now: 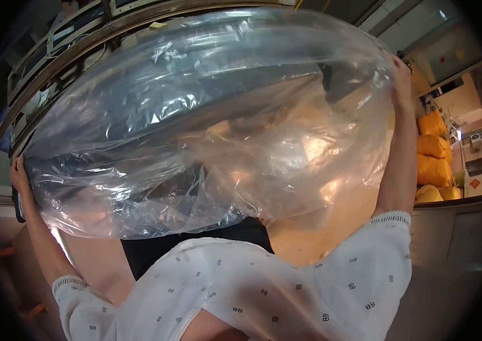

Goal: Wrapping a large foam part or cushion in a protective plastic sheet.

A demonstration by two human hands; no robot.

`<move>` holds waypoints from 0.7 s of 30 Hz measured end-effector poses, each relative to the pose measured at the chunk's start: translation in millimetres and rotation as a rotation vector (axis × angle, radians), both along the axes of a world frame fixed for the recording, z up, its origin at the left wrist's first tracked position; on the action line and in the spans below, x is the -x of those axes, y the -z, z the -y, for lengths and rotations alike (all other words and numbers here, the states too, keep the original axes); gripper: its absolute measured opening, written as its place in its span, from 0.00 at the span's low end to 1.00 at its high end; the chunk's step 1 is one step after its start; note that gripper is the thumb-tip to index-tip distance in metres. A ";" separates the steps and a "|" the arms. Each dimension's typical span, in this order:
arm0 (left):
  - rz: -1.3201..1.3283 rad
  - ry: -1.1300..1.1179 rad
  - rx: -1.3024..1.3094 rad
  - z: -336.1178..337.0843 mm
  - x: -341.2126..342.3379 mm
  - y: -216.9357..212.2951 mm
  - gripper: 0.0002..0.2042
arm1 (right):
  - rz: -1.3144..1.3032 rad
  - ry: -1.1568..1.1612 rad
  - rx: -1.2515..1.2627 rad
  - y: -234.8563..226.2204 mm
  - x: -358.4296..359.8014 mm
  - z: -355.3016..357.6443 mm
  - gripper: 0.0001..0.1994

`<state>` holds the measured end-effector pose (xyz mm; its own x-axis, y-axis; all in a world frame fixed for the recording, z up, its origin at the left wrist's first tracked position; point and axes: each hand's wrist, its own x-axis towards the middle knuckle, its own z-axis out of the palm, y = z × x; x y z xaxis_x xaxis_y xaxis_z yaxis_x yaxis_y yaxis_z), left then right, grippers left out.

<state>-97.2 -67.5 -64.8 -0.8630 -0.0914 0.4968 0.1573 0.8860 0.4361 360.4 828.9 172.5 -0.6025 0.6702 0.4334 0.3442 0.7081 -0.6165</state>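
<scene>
A large clear plastic bag (pixel 224 131) is stretched wide in front of me, crinkled and shiny. My left hand (pixel 20 173) grips its edge at the far left, the fingers closed on the film. Out at the upper right, my right hand (pixel 401 82) is closed on the opposite edge, its fingers partly hidden by the film. Both arms are spread wide. The bag's lower edge hangs close to my dark trousers, and shapes behind it show blurred through the plastic.
Behind the bag runs a long frame (pixel 53 59) with metal rails and cables. To the right, stacked orange-yellow sacks (pixel 434 148) show beyond an opening, with a wall-mounted unit (pixel 475 138) farther off. Tan floor (pixel 303 236) lies below.
</scene>
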 end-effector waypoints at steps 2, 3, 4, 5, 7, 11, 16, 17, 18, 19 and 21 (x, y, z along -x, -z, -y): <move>-0.021 -0.056 0.034 24.4 1.0 -0.6 0.21 | -0.021 0.100 -0.510 -5.1 49.0 47.5 0.13; -0.021 -0.064 0.013 35.2 -0.5 0.6 0.21 | -0.037 0.224 -1.024 -4.3 66.5 70.8 0.14; -0.016 -0.068 -0.009 43.5 -3.3 4.0 0.21 | -0.199 -0.006 -0.856 3.0 71.8 89.1 0.14; -0.017 -0.076 -0.012 50.7 -6.8 4.2 0.21 | -0.350 -0.232 -0.671 15.7 76.0 106.3 0.14; 0.030 -0.102 0.073 64.6 -16.4 -2.7 0.21 | -0.072 -0.559 -0.806 69.4 102.6 139.0 0.14; 0.099 -0.161 0.147 74.0 -36.2 0.6 0.20 | 0.136 -0.411 -0.828 162.0 109.4 90.6 0.15; 0.066 -0.051 0.064 110.9 -34.1 4.1 0.19 | 0.075 -0.513 -0.349 143.5 119.2 133.6 0.13; 0.076 -0.041 0.048 104.3 -32.3 7.7 0.19 | 0.089 -0.501 -0.351 142.6 113.8 143.7 0.13; 0.079 -0.033 0.045 104.7 -29.4 7.6 0.19 | 0.015 -0.568 -0.379 142.5 108.0 154.0 0.13; 0.068 -0.030 0.031 114.4 -28.3 7.2 0.19 | -0.061 -0.642 -0.397 145.8 103.8 164.4 0.13; 0.077 -0.017 0.022 124.8 -25.9 8.3 0.19 | -0.069 -0.636 -0.427 145.2 87.1 185.6 0.13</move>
<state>-71.3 -192.4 -73.2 -0.8970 -0.0958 0.4316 0.1092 0.8980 0.4263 273.3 643.4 27.3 -0.7782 -0.0303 0.6273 -0.2385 0.9383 -0.2506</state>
